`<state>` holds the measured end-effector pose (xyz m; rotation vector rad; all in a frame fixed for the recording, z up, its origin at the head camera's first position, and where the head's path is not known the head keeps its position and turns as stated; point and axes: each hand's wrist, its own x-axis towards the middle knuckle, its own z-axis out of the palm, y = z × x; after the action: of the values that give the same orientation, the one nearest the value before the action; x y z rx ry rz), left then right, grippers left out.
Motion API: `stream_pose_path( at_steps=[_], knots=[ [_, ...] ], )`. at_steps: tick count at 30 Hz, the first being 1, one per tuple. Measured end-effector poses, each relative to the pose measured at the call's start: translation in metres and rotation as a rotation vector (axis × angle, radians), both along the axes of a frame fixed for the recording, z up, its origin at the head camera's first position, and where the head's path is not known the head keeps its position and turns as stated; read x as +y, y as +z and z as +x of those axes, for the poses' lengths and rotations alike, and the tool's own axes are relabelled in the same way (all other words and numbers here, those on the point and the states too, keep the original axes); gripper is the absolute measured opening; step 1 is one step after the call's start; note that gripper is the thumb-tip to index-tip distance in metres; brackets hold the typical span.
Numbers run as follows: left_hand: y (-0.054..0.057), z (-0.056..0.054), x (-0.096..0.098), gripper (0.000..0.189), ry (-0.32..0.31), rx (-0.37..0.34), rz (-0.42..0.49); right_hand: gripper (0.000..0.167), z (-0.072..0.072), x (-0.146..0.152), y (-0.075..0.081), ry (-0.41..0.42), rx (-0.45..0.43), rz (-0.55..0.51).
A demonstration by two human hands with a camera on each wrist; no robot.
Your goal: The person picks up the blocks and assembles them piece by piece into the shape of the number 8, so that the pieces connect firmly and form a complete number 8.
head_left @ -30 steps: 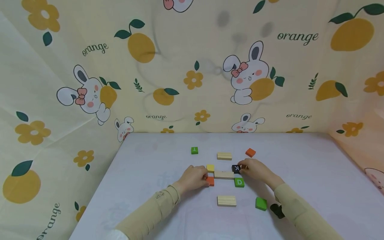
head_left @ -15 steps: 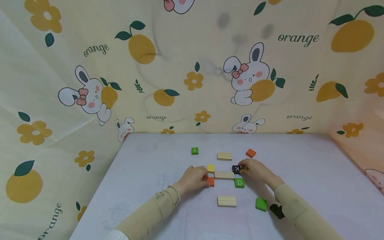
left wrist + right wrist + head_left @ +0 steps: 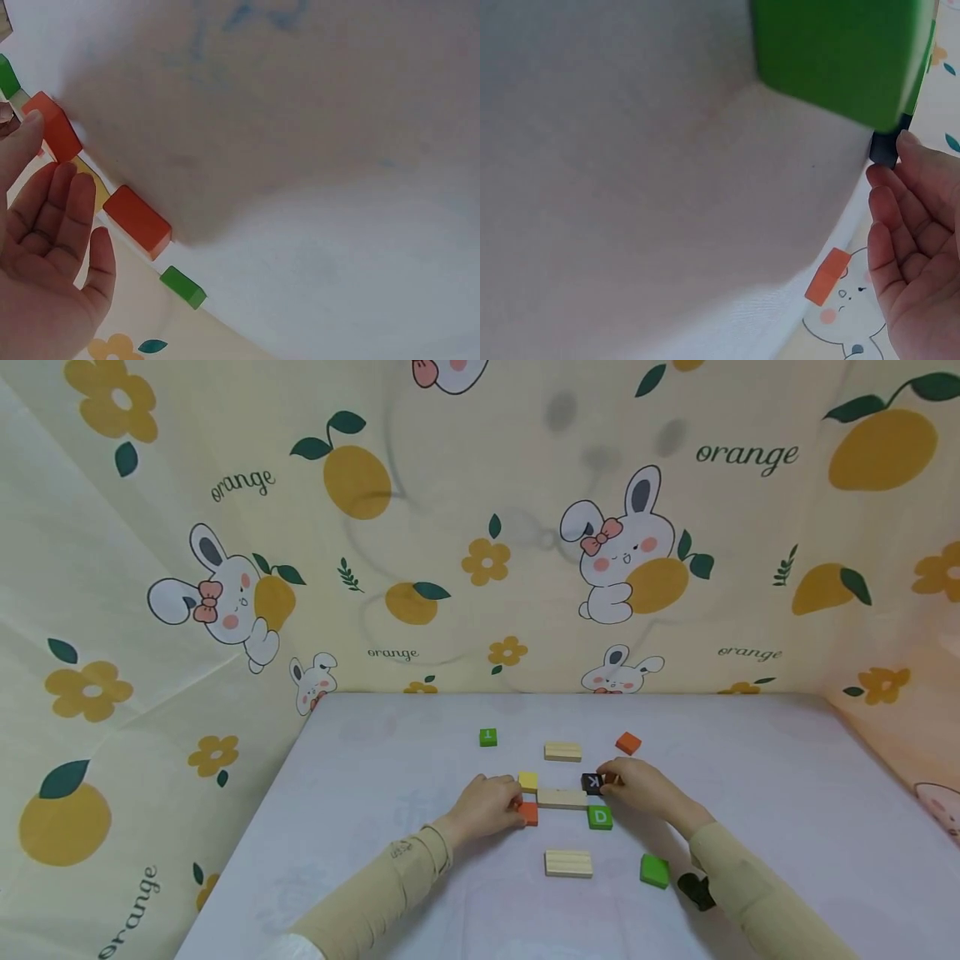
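My left hand [image 3: 483, 807] pinches an orange block [image 3: 529, 814] at the near left corner of a wooden plank [image 3: 562, 799]. In the left wrist view, the thumb and fingertips meet that orange block [image 3: 54, 127]. Just beyond it lies a yellow block [image 3: 528, 782]. At the plank's far right corner, my right hand [image 3: 641, 785] pinches a black block marked K [image 3: 592, 783]; the right wrist view shows the black block [image 3: 885, 146] by the thumb and forefinger. A green block marked D [image 3: 599, 817] lies at the near right corner.
Two wooden planks lie apart, one farther off [image 3: 562, 752] and one nearer [image 3: 568, 863]. Loose around them are a green T block [image 3: 488, 737], an orange block [image 3: 628, 743] and a green block [image 3: 654, 871]. A black object [image 3: 696, 891] is partly hidden by the right sleeve.
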<state>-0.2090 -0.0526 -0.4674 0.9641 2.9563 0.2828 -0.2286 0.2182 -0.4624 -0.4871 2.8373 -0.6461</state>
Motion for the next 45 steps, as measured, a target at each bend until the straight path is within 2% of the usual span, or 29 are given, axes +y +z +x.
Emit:
stream_pose_path(
  at_steps=[15, 24, 30, 36, 45],
  knots=[
    [0.001, 0.0, 0.001, 0.022, -0.017, 0.018, -0.021, 0.024, 0.01, 0.009, 0.009, 0.015, 0.042, -0.016],
    [0.0, -0.001, 0.002, 0.024, -0.01, 0.031, -0.02, 0.019, 0.027, 0.023, 0.016, 0.049, 0.099, 0.016],
    [-0.001, -0.002, 0.001, 0.023, -0.012, 0.026, -0.017, 0.018, 0.044, 0.03, 0.02, 0.03, 0.042, 0.009],
    [0.001, -0.002, -0.001, 0.022, -0.007, 0.005, -0.007, 0.014, 0.061, 0.036, 0.017, 0.021, 0.006, -0.02],
    [0.001, -0.004, 0.0, 0.023, -0.008, -0.007, -0.016, 0.028, 0.086, 0.049, 0.015, 0.058, -0.064, -0.076]
  ],
)
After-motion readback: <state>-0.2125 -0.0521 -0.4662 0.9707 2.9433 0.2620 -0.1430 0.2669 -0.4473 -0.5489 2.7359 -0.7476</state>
